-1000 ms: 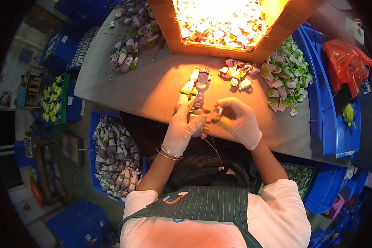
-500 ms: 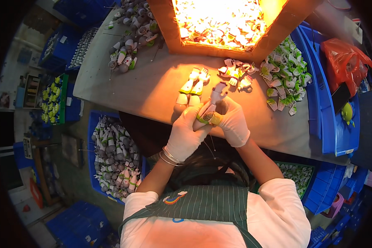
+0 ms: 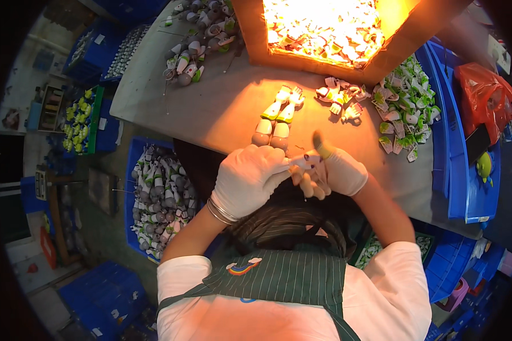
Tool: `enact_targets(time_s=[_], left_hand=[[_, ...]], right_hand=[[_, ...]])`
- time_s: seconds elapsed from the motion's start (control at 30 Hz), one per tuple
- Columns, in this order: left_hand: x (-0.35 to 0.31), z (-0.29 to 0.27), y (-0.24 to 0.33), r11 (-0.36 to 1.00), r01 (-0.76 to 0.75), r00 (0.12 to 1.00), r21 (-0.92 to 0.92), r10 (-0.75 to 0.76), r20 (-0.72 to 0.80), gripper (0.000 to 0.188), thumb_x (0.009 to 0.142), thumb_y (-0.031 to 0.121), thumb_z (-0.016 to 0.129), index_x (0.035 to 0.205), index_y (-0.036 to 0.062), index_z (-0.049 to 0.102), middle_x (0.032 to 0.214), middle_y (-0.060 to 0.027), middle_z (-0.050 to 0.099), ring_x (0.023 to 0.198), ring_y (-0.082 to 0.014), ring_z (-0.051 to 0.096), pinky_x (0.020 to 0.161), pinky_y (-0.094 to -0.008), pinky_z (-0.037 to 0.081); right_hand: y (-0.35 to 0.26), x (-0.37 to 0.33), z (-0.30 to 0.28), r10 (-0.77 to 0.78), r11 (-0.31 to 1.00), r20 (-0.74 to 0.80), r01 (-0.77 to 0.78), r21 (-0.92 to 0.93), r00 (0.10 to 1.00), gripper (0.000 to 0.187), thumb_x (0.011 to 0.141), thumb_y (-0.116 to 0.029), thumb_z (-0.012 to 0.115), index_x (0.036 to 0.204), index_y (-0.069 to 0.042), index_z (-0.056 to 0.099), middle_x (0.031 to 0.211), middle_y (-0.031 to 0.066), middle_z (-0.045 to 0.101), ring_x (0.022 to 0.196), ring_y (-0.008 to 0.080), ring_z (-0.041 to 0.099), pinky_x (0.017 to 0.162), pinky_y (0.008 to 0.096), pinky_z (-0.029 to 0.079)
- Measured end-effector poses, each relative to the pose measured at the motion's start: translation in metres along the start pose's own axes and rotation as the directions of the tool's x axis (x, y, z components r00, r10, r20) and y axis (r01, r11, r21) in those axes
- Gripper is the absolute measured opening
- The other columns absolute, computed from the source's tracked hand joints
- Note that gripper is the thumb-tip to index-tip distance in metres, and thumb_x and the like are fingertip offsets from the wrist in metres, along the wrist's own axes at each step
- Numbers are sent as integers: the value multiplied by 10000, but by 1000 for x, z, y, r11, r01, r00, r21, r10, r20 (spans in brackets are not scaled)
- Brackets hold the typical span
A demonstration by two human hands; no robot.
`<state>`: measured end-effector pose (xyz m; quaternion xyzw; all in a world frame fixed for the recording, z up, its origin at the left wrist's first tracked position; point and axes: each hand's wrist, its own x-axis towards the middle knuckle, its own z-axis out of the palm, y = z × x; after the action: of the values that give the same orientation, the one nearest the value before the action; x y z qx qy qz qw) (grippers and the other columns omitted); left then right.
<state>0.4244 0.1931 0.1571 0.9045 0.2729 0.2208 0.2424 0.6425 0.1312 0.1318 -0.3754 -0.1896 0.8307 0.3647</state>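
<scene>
My left hand (image 3: 246,181), in a white glove, is closed round a toy arm, most of which it hides. The toy arm's pale hand end (image 3: 308,161), with dark purple tips, sticks out to the right. My gloved right hand (image 3: 344,170) is beside that end, its yellow-wrapped thumb raised away and its fingers apart below and behind the toy hand. Just beyond my hands, two toy arms (image 3: 281,116), white and green with grey ball ends, lie side by side on the table (image 3: 222,105).
A cardboard box (image 3: 301,71), brightly lit inside, holds many small parts. Loose toy hands (image 3: 341,101) lie before it, with green-and-white pieces (image 3: 404,113) to the right. Grey-ended parts (image 3: 202,42) are heaped far left. A blue crate of toy arms (image 3: 135,199) stands below the table's left edge.
My hands have come nearer my body with the toy arm, which has turned from upright to pointing right. My right thumb has lifted off it, and the right fingers have loosened.
</scene>
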Motion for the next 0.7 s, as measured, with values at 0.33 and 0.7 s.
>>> enact_targets(time_s=[0.33, 0.7], left_hand=[[-2, -4, -19, 686, 471, 864, -555, -234, 445, 241, 890, 285, 686, 937, 57, 622, 769, -13, 619, 614, -143, 581, 550, -275, 447], [38, 8, -81, 788, 397, 892, -470, -452, -4, 390, 946, 315, 596, 1166, -6, 620, 782, -120, 599, 648, -207, 624, 605, -344, 525]], right_hand=[[-3, 2, 25, -493, -650, 484, 64, -758, 723, 220, 704, -109, 730, 890, -93, 614, 832, 32, 621, 710, 184, 605, 589, 319, 493], [17, 33, -13, -842, 264, -132, 186, -946, 524, 544, 764, 20, 725, 1279, -31, 556, 1125, 99, 639, 914, 142, 622, 736, 276, 502]])
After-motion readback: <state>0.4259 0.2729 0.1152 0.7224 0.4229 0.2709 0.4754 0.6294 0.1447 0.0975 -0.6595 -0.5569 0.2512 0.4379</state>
